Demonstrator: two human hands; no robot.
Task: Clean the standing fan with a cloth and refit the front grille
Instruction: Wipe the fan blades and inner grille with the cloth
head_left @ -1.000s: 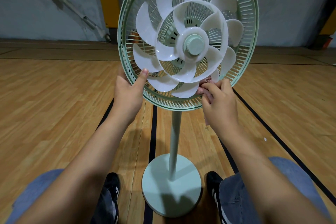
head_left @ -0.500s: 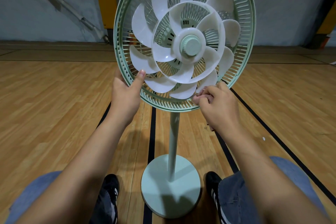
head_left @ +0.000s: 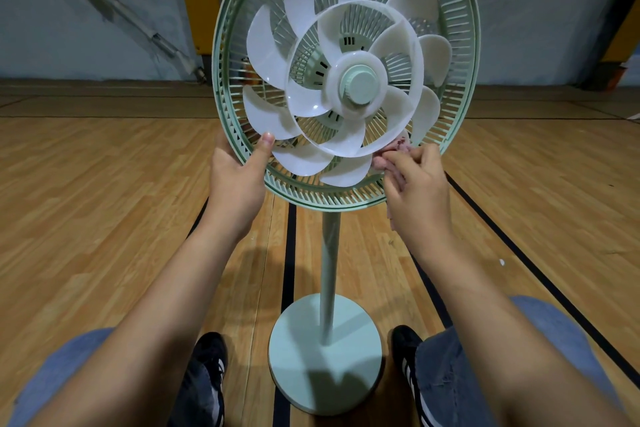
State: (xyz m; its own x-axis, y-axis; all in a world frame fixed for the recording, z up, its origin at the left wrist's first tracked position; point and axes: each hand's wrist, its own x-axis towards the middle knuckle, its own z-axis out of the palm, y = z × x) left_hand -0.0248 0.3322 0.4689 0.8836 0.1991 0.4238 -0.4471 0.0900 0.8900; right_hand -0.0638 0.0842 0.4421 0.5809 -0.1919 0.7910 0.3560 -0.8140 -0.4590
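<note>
Left hand [head_left: 235,180] grips rear grille [head_left: 228,135] rim, lower left of hub [head_left: 358,87]. Right hand [head_left: 415,191] pinches pink cloth [head_left: 398,149] against blade, lower right of hub.

The grille [head_left: 228,114], pole [head_left: 329,253] and hub cap [head_left: 358,87] are pale green, the base [head_left: 294,357] a lighter mint. The blades [head_left: 263,42] are translucent white. The cloth [head_left: 398,149] is pinkish with darker specks. The floor [head_left: 86,201] is orange-brown wood grain with black lines. The shoes [head_left: 207,367] are black with white stripes; the trousers [head_left: 446,392] are blue denim.

Blades [head_left: 332,80] exposed in front, rear grille [head_left: 460,55] seemingly close behind
</note>
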